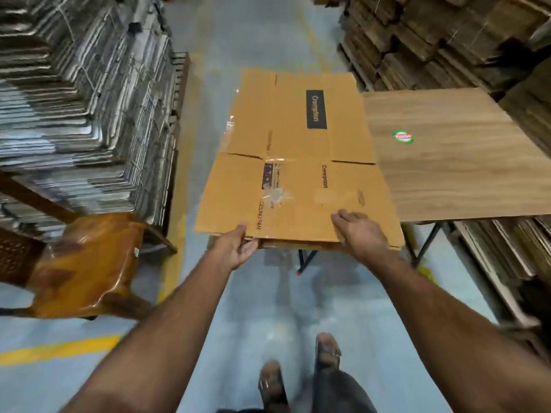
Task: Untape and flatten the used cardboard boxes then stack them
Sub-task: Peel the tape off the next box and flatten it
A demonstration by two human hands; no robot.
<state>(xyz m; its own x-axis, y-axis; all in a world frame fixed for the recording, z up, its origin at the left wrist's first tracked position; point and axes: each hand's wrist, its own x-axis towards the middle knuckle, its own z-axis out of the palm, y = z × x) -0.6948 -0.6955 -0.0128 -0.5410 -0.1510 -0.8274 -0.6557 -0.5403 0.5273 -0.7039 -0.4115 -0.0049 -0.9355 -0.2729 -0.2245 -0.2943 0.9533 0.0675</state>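
Note:
A flattened brown Crompton cardboard box [298,162] lies across the left part of a wooden folding table [453,162] and sticks out past its left and near edges. Clear tape scraps cling to its middle and left edge. At least one more flattened sheet shows beneath its near edge. My left hand [238,248] grips the near edge of the box at the left, thumb on top and fingers under. My right hand [362,231] lies on top of the box near its near right corner, fingers bent over the surface.
Tall stacks of flattened cartons [74,99] fill the left side, more brown stacks [447,34] the right and back. A brown plastic chair [86,263] stands at my left. The table's legs [307,260] and my feet [301,371] are on the grey floor with yellow lines.

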